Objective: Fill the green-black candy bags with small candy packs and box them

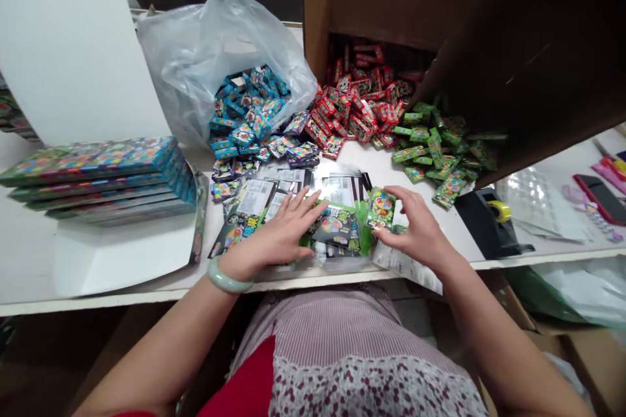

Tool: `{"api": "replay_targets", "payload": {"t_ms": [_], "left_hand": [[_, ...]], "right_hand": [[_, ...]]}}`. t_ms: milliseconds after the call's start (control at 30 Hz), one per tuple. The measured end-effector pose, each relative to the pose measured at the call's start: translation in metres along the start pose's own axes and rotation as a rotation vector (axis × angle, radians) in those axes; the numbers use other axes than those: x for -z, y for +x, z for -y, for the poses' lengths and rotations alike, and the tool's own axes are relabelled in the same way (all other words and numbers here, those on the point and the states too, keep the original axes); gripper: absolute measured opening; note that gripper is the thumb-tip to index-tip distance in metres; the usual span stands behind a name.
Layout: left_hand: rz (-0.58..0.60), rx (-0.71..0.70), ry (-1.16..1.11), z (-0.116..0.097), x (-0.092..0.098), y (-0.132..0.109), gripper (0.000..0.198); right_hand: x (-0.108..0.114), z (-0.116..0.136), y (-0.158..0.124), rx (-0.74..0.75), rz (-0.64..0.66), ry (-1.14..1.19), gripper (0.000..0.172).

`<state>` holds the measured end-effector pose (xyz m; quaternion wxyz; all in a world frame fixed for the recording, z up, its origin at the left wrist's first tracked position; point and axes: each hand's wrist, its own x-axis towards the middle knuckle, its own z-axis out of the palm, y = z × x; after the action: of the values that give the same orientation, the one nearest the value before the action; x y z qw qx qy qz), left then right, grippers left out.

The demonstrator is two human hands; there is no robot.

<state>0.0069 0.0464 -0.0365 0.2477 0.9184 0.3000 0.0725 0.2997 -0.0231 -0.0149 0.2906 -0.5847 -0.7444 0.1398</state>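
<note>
Left grip (276, 234) spread flat, right grip (415, 225) pinching a box (380, 207).
Packets (335, 227) are pressed down on a clear bag (337, 262); box is held by its edges above the desk (147, 280).

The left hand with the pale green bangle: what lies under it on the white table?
Under the left hand lie flat black-and-green printed packets on a clear plastic sheet. The part beneath the palm is covered, so its print cannot be seen.
</note>
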Motion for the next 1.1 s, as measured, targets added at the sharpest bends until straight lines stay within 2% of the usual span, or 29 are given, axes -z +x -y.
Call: {"api": "replay_targets", "payload": {"t_ms": [100,233,300,467,500,633,667,800,933,1100], "left_hand": [[0.008,-0.027,0.09,0.003,-0.002,0.009,0.092],[-0.145,0.018,0.073,-0.004,0.009,0.01,0.088],[-0.183,0.045,0.062,-0.008,0.016,0.006,0.09],[-0.206,0.036,0.079,-0.009,0.022,-0.006,0.085],[-0.207,0.031,0.078,-0.008,0.021,-0.007,0.084],[-0.21,0.038,0.086,-0.005,0.017,-0.01,0.087],[-0.213,0.034,0.085,-0.005,0.016,-0.011,0.088],[-0.223,0.019,0.046,-0.004,0.016,-0.012,0.091],[-0.206,0.033,0.017,-0.002,0.017,-0.018,0.094],[-0.22,0.027,0.04,0.003,0.012,-0.024,0.097]], "right_hand": [[-0.001,-0.003,-0.001,0.027,0.006,-0.003,0.059],[-0.003,0.007,0.005,0.024,-0.14,-0.057,0.061],[-0.005,0.014,0.011,0.056,-0.166,-0.096,0.062],[-0.004,0.027,0.022,0.174,0.016,-0.14,0.059],[-0.002,0.028,0.023,0.175,0.011,-0.152,0.059],[0.007,0.031,0.029,0.109,-0.174,-0.205,0.061],[0.008,0.032,0.03,0.116,-0.16,-0.205,0.062],[0.006,0.036,0.032,0.176,0.031,-0.184,0.059],[0.004,0.034,0.03,0.188,0.126,-0.203,0.059],[0.007,0.034,0.028,0.294,0.26,-0.224,0.06]]}}
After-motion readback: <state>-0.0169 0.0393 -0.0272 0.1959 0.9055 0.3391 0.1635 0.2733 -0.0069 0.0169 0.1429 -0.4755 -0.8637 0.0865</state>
